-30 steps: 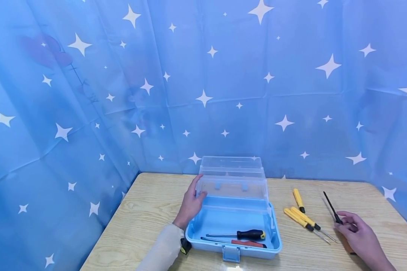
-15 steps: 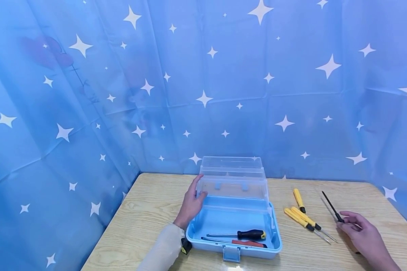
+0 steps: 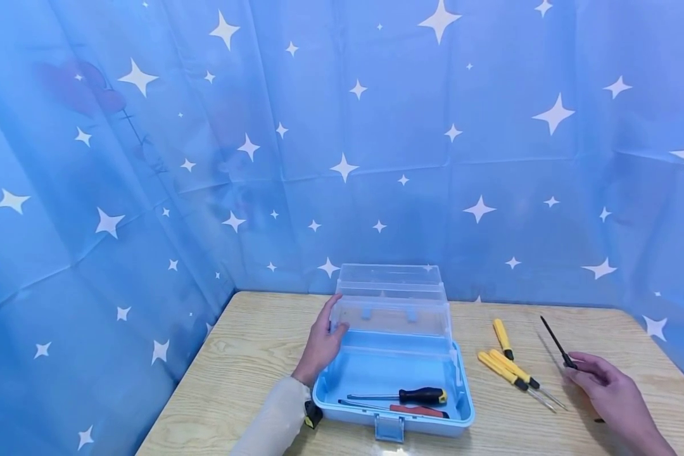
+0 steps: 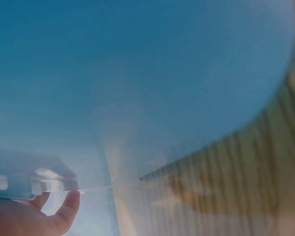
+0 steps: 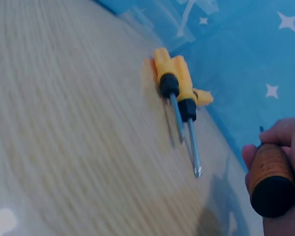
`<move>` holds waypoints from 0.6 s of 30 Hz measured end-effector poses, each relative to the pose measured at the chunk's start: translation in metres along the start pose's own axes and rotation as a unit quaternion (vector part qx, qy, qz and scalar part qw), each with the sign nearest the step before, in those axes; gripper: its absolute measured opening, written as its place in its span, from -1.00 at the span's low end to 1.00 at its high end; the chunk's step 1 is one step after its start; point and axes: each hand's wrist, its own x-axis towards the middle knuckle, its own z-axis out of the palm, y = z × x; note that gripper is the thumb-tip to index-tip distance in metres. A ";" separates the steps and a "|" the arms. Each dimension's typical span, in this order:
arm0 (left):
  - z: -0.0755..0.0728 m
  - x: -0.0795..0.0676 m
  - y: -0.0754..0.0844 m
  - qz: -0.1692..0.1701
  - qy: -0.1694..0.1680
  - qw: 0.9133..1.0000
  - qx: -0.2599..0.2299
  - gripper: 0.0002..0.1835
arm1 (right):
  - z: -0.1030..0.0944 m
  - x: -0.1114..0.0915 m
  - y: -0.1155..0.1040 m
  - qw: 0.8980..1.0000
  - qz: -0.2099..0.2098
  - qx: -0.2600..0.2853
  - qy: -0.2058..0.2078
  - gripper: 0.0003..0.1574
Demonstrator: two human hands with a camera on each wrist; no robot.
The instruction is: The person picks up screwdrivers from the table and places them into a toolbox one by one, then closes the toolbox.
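My right hand grips a screwdriver at the table's right side, its dark shaft slanting up and away to the left. In the right wrist view its orange-brown handle with a black end lies within the fingers. With thumb and fingers, my left hand holds the left edge of the clear lid, raised at the back of a light-blue toolbox. Inside the box lie a black-handled screwdriver and a red-handled screwdriver.
Between box and right hand, two yellow screwdrivers lie side by side on the wooden table. A third yellow handle lies behind them. A small black-and-yellow object sits by the box's left front corner. A starry blue curtain hangs behind.
My right hand has shifted slightly to the right with the screwdriver, whose tip has risen a little. The left hand has stayed on the lid.
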 end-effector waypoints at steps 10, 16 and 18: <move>0.000 0.000 -0.001 0.011 0.004 1.000 0.004 -0.37 | 0.004 0.000 -0.010 0.999 -0.032 0.032 -0.004 -0.35; 0.000 -0.001 -0.001 0.011 0.002 1.000 -0.004 -0.37 | 0.008 0.002 -0.019 0.999 0.003 0.037 -0.027 -0.31; 0.000 -0.001 -0.001 0.009 0.001 1.000 -0.007 -0.38 | 0.009 0.003 -0.023 0.999 0.014 0.029 -0.028 -0.30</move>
